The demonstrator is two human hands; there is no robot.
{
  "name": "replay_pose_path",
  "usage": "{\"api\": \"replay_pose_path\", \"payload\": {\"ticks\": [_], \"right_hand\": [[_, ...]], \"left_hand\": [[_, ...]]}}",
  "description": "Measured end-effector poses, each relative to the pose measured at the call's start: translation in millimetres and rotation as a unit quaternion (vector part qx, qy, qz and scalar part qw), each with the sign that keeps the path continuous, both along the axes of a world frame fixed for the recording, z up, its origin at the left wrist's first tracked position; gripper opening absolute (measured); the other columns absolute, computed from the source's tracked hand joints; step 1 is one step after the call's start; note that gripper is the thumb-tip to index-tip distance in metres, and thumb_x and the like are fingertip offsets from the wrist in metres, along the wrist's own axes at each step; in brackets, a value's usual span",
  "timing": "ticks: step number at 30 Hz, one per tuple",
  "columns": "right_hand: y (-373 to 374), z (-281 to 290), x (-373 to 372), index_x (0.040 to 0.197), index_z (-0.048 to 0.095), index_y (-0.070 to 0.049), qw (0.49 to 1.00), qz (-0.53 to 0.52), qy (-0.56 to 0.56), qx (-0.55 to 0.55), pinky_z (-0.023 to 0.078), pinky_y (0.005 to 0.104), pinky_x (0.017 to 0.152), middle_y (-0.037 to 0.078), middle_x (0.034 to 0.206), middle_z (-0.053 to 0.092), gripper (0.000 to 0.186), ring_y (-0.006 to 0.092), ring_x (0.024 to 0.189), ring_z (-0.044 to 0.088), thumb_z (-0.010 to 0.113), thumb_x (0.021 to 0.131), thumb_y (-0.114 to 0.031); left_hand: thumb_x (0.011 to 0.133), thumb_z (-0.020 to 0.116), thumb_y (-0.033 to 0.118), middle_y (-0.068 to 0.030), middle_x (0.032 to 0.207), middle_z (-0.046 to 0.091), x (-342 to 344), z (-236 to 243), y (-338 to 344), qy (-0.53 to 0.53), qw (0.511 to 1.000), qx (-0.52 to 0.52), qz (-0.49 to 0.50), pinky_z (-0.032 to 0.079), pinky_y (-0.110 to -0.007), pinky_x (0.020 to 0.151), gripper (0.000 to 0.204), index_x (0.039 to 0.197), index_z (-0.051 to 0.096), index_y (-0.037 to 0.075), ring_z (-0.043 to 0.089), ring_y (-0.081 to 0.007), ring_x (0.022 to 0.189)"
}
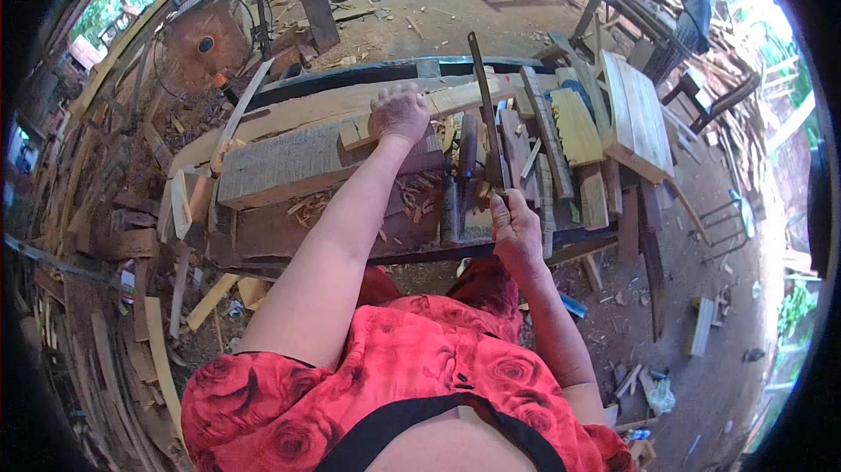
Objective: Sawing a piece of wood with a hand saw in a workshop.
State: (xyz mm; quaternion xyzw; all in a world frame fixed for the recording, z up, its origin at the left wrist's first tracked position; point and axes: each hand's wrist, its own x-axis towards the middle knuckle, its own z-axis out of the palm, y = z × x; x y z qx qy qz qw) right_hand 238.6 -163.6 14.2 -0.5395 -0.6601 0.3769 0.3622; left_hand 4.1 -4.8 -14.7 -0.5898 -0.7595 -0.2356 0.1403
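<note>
My left hand (400, 113) presses down over a light wooden bar (460, 99), its fingers curled around the bar's top. The bar lies across a thick grey timber beam (289, 161) on the workbench, and its right end reaches the saw. My right hand (517, 227) is closed around the near end of a handsaw (486, 104); its handle is mostly hidden in the fist. The long dark blade stands away from me, crossing the bar near its right end. Whether its teeth are in the wood, I cannot tell.
Planks and offcuts crowd the bench's right side, including a yellowish board (575, 126) and a pale wooden block (635, 113). Wood shavings (420, 196) lie below the beam. A round fan (206, 44) stands at the far left. Another person (688, 12) works at the far right.
</note>
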Motion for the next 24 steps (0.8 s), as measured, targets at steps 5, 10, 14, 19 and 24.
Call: {"api": "replay_pose_path", "payload": {"ticks": [5, 10, 14, 19, 24], "right_hand": [[4.4, -10.2, -0.2, 0.092, 0.047, -0.005, 0.997, 0.008, -0.081, 0.020, 0.041, 0.0516, 0.063, 0.024, 0.072, 0.059, 0.028, 0.0450, 0.074, 0.058, 0.046, 0.095, -0.033], [19.5, -8.2, -11.3, 0.091, 0.047, -0.004, 0.987, 0.009, -0.151, 0.048, 0.043, 0.0529, 0.066, 0.026, 0.073, 0.060, 0.028, 0.0457, 0.075, 0.058, 0.046, 0.093, -0.032], [48.1, -16.5, -28.9, 0.092, 0.048, -0.003, 0.976, 0.032, -0.204, 0.066, 0.044, 0.0534, 0.070, 0.026, 0.076, 0.062, 0.029, 0.0454, 0.078, 0.059, 0.045, 0.093, -0.032], [71.3, -17.8, -47.1, 0.093, 0.049, -0.002, 0.972, 0.039, -0.223, 0.065, 0.044, 0.0524, 0.073, 0.025, 0.081, 0.063, 0.030, 0.0443, 0.081, 0.060, 0.044, 0.093, -0.032], [77.5, -17.1, -52.9, 0.093, 0.050, -0.003, 0.967, 0.047, -0.243, 0.053, 0.045, 0.0520, 0.074, 0.025, 0.083, 0.063, 0.030, 0.0437, 0.083, 0.060, 0.044, 0.093, -0.032]], "left_hand": [[0.085, 0.048, 0.027, -0.0115, 0.104, 0.061, 0.9, 6.8, -3.9, 0.001, 0.999, -0.039, -0.007, 0.043, -0.048, 0.086, 0.024, 0.097, 0.060, 0.010, 0.055, -0.0305, 0.102], [0.084, 0.049, 0.027, -0.0115, 0.105, 0.061, 1.9, 4.4, -0.5, 0.001, 0.999, -0.048, 0.003, 0.042, -0.048, 0.085, 0.024, 0.097, 0.060, 0.010, 0.055, -0.0310, 0.102], [0.083, 0.048, 0.028, -0.0101, 0.103, 0.061, 0.6, 0.5, 0.5, 0.024, 0.999, -0.028, 0.012, 0.043, -0.047, 0.082, 0.025, 0.095, 0.062, 0.011, 0.056, -0.0300, 0.099], [0.082, 0.048, 0.029, -0.0091, 0.100, 0.062, -2.3, -1.9, 1.6, 0.015, 1.000, 0.000, 0.007, 0.044, -0.047, 0.081, 0.025, 0.091, 0.063, 0.011, 0.057, -0.0287, 0.097], [0.084, 0.048, 0.029, -0.0088, 0.100, 0.060, -1.6, 0.7, -0.4, 0.024, 0.999, -0.033, 0.003, 0.043, -0.048, 0.080, 0.024, 0.095, 0.062, 0.012, 0.056, -0.0295, 0.096]]}}
